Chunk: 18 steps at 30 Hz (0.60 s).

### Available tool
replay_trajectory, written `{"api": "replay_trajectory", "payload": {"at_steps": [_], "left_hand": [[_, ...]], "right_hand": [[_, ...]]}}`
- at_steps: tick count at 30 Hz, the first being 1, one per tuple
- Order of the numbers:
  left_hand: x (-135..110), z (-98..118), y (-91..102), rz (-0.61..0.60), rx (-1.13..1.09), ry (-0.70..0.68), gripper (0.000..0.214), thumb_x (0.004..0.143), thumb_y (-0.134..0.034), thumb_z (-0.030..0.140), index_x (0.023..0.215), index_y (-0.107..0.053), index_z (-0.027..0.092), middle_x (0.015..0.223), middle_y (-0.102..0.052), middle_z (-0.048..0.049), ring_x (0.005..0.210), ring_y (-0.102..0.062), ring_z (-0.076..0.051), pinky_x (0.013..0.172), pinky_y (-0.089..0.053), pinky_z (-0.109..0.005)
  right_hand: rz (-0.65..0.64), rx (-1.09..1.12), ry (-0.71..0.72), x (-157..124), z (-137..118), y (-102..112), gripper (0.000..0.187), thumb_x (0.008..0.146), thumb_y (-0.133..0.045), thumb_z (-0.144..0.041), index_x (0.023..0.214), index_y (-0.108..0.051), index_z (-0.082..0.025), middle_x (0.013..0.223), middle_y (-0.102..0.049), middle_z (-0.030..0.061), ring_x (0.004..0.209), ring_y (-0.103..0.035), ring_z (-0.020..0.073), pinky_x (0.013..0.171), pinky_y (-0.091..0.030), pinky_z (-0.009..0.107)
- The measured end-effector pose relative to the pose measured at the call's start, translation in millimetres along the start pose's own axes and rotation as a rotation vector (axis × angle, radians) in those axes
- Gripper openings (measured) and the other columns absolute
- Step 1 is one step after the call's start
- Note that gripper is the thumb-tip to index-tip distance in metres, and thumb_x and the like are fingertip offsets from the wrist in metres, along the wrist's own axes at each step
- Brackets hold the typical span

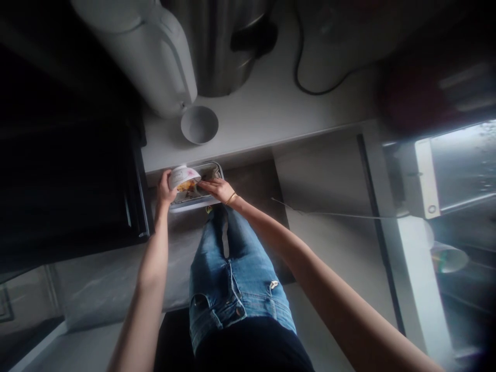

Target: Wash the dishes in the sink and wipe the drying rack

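Note:
My left hand (pixel 166 187) grips a white bowl (pixel 182 174) with a pink flower on its side. The bowl is tipped over, its mouth facing down and toward me, and orange-yellow food scraps (pixel 187 185) show at its opening. Below it stands a light-rimmed trash bin (pixel 186 207) with some dark and pale waste inside. My right hand (pixel 219 190), a gold bracelet at the wrist, reaches to the bowl's right rim with its fingers pressed together. Whatever those fingertips may hold is too small to make out.
A second bowl (pixel 199 125), plain and pale, stands on the white counter (pixel 263 121) beyond the bin. Behind it are a white pitcher (pixel 155 62) and a metal appliance (pixel 220 46). A dark cabinet (pixel 70 191) is at left; a cord (pixel 310 93) lies on the counter.

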State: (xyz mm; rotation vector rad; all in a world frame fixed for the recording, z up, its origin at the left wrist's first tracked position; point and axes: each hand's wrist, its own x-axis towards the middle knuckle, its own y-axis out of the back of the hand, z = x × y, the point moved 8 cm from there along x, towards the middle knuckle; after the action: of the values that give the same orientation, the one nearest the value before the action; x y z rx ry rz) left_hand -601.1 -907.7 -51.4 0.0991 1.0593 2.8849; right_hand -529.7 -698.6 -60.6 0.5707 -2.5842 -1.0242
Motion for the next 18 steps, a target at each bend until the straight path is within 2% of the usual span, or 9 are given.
{"api": "replay_trajectory", "payload": {"at_steps": [4,10,13,18], "left_hand": [[-0.4,2.3,-2.1,-0.002,0.019,-0.008,0.051,0.064,-0.064,0.028,0.114,-0.057,0.018,0.114,-0.069,-0.0146,0.108,-0.066,-0.032,0.095,-0.052,-0.044],[-7.6,1.3,5.4,0.037,0.008,-0.019,0.052,0.064,-0.062,0.034,0.114,-0.056,0.019,0.110,-0.068,-0.0135,0.104,-0.066,-0.034,0.093,-0.052,-0.048],[-12.3,-1.5,11.2,0.080,0.001,0.000,0.051,0.066,-0.061,0.035,0.114,-0.055,0.020,0.109,-0.068,-0.0129,0.105,-0.065,-0.034,0.094,-0.051,-0.047],[-22.9,1.1,14.0,0.183,-0.013,0.030,0.050,0.069,-0.058,0.035,0.116,-0.053,0.018,0.110,-0.068,-0.0133,0.109,-0.065,-0.032,0.096,-0.051,-0.044]], "right_hand": [[-0.061,-0.049,0.032,10.9,-0.2,-9.7,0.038,0.101,-0.048,-0.020,0.136,-0.062,-0.025,0.128,-0.069,0.0070,0.119,-0.063,0.0197,0.100,-0.052,0.035],[-0.154,-0.077,0.059,-16.4,2.8,-21.3,0.037,0.096,-0.056,-0.017,0.131,-0.066,-0.021,0.121,-0.073,0.0081,0.111,-0.066,0.0193,0.096,-0.053,0.033],[-0.141,-0.102,0.031,-26.0,2.9,-20.6,0.037,0.097,-0.054,-0.016,0.132,-0.065,-0.020,0.123,-0.072,0.0100,0.109,-0.066,0.0191,0.095,-0.053,0.033],[-0.116,-0.098,-0.041,-25.8,-3.9,-15.2,0.035,0.097,-0.054,-0.016,0.129,-0.067,-0.022,0.121,-0.072,0.0102,0.105,-0.067,0.0185,0.093,-0.054,0.032]]}}
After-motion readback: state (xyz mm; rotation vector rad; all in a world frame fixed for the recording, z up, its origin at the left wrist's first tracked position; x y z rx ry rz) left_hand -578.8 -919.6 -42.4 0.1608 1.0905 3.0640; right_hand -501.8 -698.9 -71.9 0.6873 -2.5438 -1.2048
